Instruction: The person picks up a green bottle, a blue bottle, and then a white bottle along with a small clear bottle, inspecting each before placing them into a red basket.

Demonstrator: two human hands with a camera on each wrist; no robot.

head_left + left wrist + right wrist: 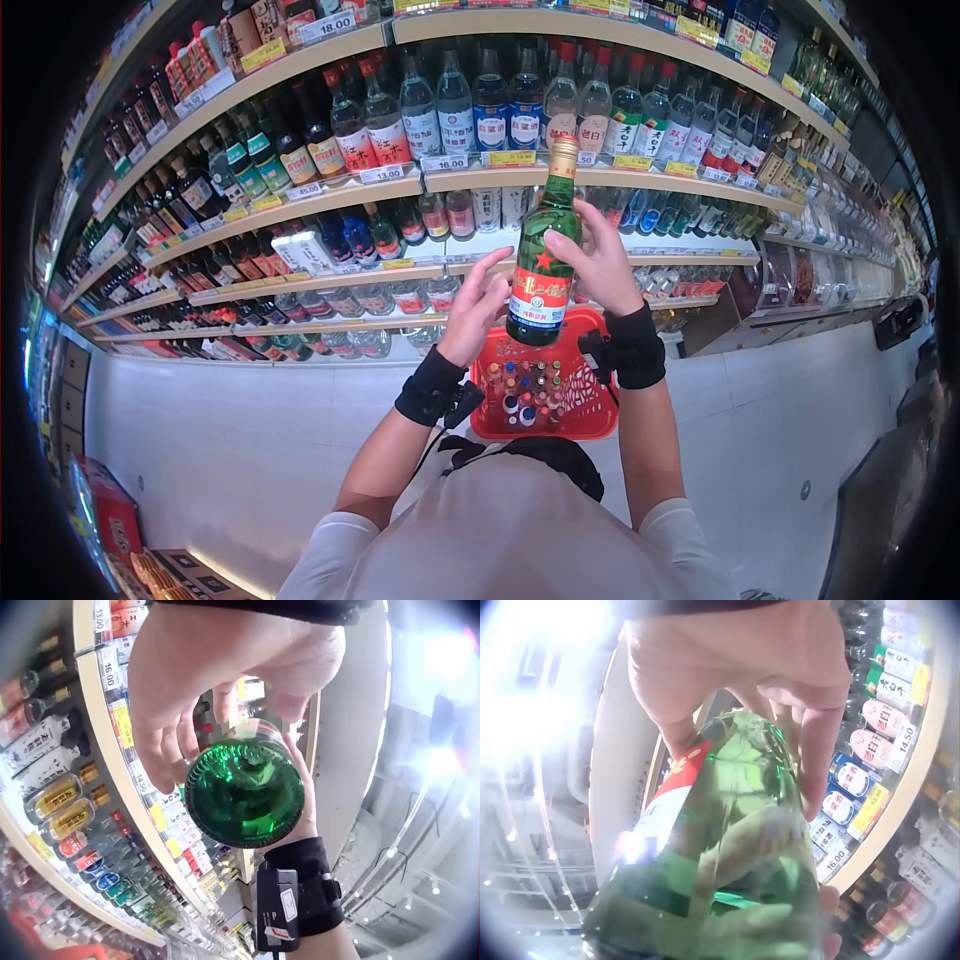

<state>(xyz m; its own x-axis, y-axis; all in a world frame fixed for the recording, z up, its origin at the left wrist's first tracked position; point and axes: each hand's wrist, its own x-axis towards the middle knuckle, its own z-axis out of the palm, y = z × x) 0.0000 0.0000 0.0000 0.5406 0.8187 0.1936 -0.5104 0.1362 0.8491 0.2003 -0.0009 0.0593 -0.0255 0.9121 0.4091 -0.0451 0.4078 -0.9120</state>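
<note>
A green glass bottle (541,250) with a gold cap and a red, white and blue label is held upright, slightly tilted, in front of the shelves. My right hand (600,262) grips it around the shoulder, thumb across the front above the label. In the right wrist view the fingers wrap the bottle (735,825) on both sides. My left hand (480,308) is beside the label's left edge, its fingers loosely bent. From the left wrist view, the round base of the bottle (246,799) appears just beyond the left hand (225,667).
A red basket (483,425) with several small bottles in it is below my hands on the pale floor (250,410). Ahead, curved-looking shelves (690,187) carry rows of liquor bottles with price tags. A wooden-sided display (735,310) stands at the right.
</note>
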